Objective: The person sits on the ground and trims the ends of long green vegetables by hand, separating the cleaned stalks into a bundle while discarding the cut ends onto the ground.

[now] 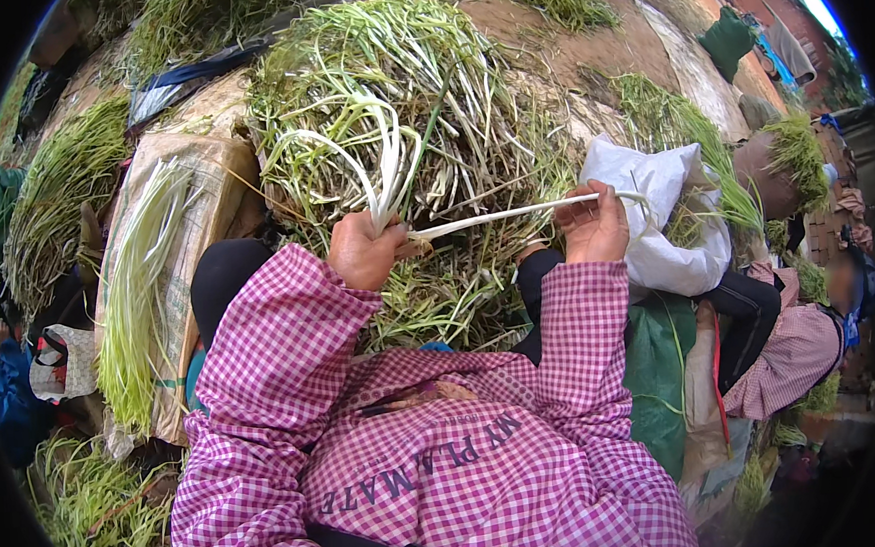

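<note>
My left hand (pixel 365 251) is closed around a small bunch of white-stemmed green shoots (pixel 383 153), whose stems rise and bend over it. One long pale stalk (pixel 505 215) stretches from beside that fist to my right hand (pixel 592 223), pinched there between thumb and fingers. A large heap of similar stalks (pixel 465 106), with green tops and muddy lower ends, lies just beyond both hands. Trimmings and loose leaves (pixel 439 303) cover the ground below them. To the left, a bundle of clean pale-green stalks (pixel 141 284) rests on a woven sack block (pixel 216 163).
A white plastic sack (pixel 657 237) stands right of my right hand, above green sacking (pixel 658 380). A co-worker in a checked garment (pixel 784 357) sits at the far right. More piles of stalks (pixel 72 198) lie at the left and beyond the heap.
</note>
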`<state>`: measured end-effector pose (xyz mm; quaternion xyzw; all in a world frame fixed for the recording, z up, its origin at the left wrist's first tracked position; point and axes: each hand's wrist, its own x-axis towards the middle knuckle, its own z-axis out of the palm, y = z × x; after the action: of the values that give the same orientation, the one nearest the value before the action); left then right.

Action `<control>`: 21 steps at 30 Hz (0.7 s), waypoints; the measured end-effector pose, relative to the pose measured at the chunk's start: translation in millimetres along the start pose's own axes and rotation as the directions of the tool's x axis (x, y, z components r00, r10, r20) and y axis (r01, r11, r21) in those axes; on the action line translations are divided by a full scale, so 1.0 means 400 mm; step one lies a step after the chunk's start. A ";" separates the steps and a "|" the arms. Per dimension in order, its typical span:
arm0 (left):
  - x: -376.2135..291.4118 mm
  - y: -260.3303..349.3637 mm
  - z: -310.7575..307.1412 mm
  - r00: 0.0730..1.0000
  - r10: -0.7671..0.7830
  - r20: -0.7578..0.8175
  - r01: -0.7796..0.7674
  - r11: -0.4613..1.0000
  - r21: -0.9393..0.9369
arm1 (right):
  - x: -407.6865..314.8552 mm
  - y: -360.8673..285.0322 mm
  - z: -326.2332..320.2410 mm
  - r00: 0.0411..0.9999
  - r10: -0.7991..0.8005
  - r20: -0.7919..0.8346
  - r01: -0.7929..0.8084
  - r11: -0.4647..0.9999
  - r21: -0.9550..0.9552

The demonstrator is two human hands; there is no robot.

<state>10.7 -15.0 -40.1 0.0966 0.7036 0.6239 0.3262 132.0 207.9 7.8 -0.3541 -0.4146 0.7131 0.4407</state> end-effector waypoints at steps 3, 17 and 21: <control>-0.010 0.000 -0.012 0.967 0.231 -0.111 -0.172 0.907 0.385 | 0.006 -0.020 0.014 0.991 -0.051 0.122 0.069 0.986 -0.155; -0.104 0.094 -0.004 0.990 0.120 0.080 -0.049 0.804 -0.592 | -0.135 0.060 0.241 0.535 0.236 0.811 0.060 0.947 -0.316; -0.089 0.143 -0.099 0.983 0.118 -0.142 -0.185 0.657 -0.731 | -0.229 0.096 0.156 0.220 0.494 0.841 0.012 0.861 -0.509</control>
<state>-0.3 -54.9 26.3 -0.0116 0.3919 0.8839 0.2549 97.8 95.6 11.1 0.0054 -0.6707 0.7339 -0.1073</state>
